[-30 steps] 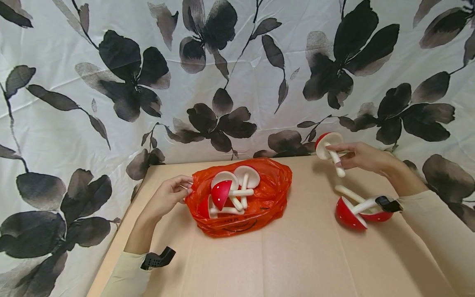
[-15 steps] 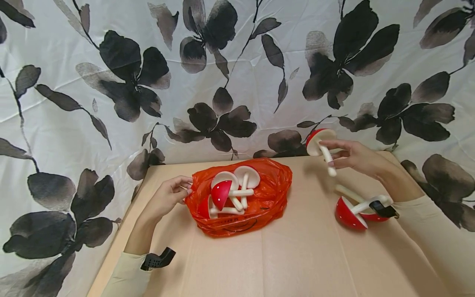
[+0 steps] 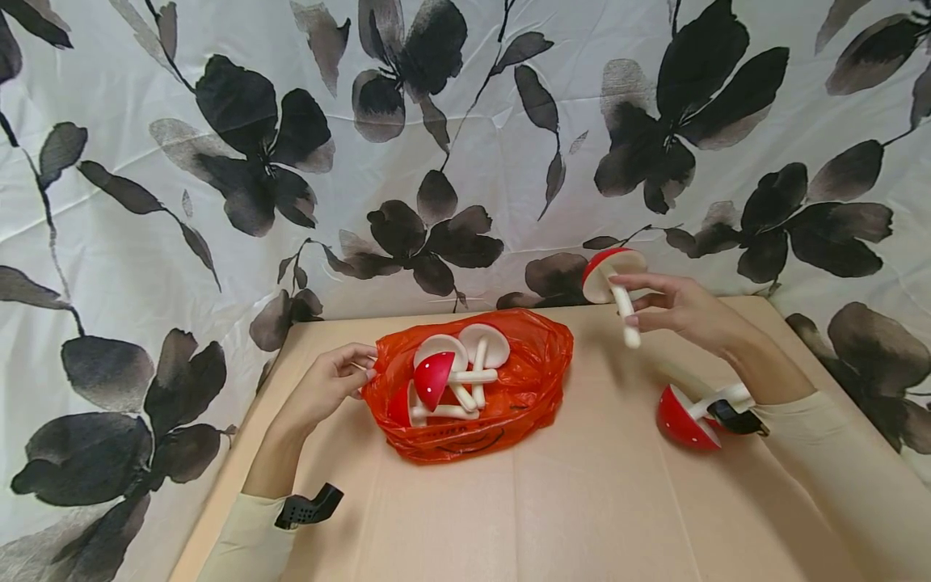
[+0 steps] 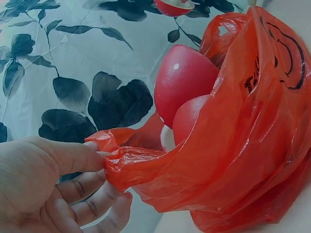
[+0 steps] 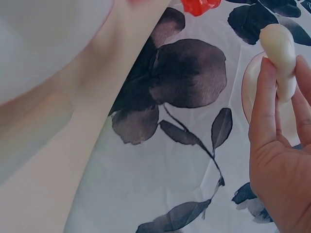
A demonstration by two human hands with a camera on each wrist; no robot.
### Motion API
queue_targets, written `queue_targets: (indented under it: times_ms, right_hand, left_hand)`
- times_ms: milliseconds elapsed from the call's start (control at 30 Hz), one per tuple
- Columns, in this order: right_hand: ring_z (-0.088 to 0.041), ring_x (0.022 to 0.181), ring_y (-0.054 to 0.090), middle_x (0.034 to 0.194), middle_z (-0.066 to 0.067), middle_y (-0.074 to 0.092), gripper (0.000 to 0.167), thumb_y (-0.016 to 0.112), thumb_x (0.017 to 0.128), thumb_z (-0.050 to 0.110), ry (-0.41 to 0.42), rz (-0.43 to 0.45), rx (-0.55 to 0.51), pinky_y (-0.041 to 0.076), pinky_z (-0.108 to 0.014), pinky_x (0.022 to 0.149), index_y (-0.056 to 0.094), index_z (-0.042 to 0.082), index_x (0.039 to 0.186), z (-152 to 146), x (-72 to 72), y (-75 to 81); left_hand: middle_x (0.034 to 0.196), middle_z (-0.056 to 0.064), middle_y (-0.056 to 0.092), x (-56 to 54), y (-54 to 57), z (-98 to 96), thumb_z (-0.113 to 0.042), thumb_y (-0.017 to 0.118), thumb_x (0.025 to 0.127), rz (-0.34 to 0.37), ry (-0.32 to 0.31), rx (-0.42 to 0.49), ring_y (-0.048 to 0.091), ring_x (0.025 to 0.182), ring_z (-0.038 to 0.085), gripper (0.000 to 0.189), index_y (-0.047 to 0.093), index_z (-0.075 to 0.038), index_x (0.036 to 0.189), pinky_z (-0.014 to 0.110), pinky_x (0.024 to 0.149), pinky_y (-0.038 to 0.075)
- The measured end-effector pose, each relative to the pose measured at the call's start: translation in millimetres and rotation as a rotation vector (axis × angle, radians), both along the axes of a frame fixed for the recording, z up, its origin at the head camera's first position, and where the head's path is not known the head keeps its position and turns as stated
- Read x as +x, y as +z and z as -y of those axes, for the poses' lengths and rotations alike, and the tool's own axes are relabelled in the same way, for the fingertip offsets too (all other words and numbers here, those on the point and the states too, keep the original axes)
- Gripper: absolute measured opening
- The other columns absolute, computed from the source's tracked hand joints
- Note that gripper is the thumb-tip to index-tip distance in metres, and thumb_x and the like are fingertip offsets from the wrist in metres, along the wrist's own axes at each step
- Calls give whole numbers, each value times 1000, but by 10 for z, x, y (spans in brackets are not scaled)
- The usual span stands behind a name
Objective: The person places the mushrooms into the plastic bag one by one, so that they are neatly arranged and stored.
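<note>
With my right hand (image 3: 687,314) I pinch a mushroom (image 3: 602,280) (cap uppermost). Left of it, my left hand (image 3: 333,385) pinches a bag (image 3: 532,380).

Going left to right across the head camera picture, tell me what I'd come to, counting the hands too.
Left hand → red plastic bag with toy mushrooms inside → raised mushroom → right hand holding it.
</note>
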State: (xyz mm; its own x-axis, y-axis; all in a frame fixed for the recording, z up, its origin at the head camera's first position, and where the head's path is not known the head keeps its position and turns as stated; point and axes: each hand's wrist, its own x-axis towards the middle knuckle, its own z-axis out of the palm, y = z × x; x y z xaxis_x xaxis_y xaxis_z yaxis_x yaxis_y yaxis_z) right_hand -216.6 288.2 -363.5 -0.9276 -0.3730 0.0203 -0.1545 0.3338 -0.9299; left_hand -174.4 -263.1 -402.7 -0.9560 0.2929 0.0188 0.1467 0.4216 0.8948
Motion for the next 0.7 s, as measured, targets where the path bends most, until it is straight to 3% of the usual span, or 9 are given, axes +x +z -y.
queue_targets:
  times_ms: [400,700]
  right_hand:
    - [-25,115,59,135,-11,52,61,72,94,10,66,-2,-59,60,-33,84,51,18,150,139,-37,10]
    - [-26,116,59,139,-17,53,66,71,93,3,187,-38,-104,59,-30,85,46,15,153,230,-49,41]
  left_hand:
    - [108,24,65,-6,15,-32,-1,59,99,-5,9,0,68,83,22,29,62,2,127,30,69,60]
    - [107,22,65,-18,17,-50,-1,60,99,1,18,-11,69,84,25,28,62,-1,127,33,70,62]
